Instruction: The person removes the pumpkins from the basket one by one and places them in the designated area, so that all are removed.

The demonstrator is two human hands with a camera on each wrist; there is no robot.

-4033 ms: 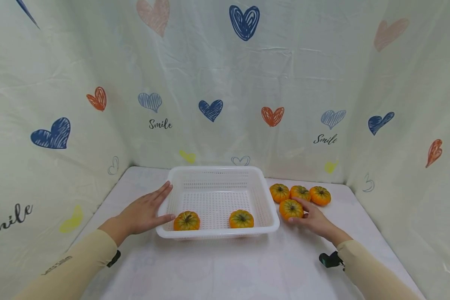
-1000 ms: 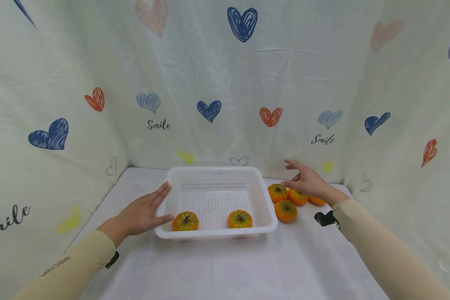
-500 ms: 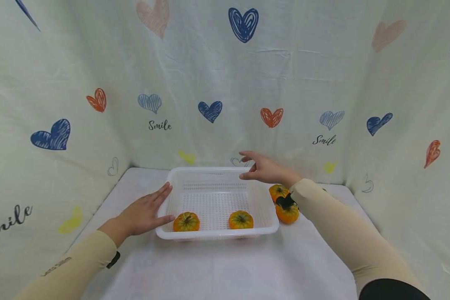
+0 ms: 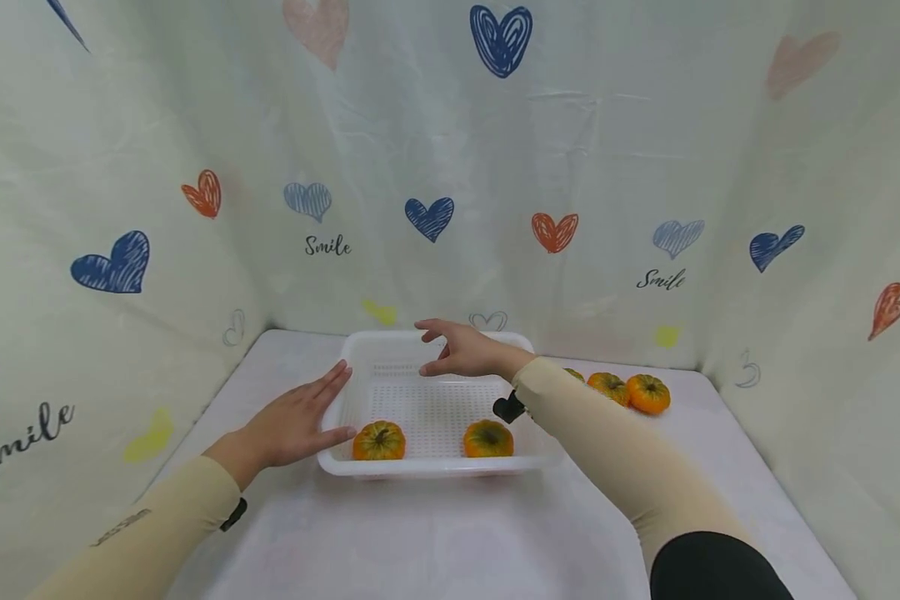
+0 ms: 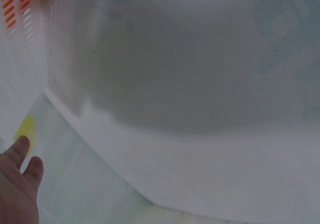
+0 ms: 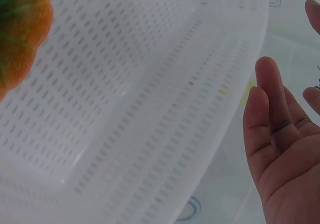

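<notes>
A white perforated plastic basket (image 4: 435,467) stands on the table. Inside it, near the front wall, sit a small orange-green pumpkin (image 4: 378,441) at the left and a second pumpkin (image 4: 488,438) at the right. My left hand (image 4: 288,427) rests on the basket's left rim, fingers straight and spread. Over the back part of the basket hovers my right hand (image 4: 465,350), its fingers loosely bent. In the right wrist view nothing shows in the palm of the right hand (image 6: 287,149), beside the basket wall.
Several pumpkins are grouped on the table to the right of the basket, including one at the far right (image 4: 648,394); my right sleeve (image 4: 607,433) partly hides the group. A heart-print curtain (image 4: 622,142) surrounds the table's back and sides.
Four seconds ago my right hand touched the front pumpkin of the right group. It has since lifted away and moved left over the basket. The left hand has stayed on the rim.
</notes>
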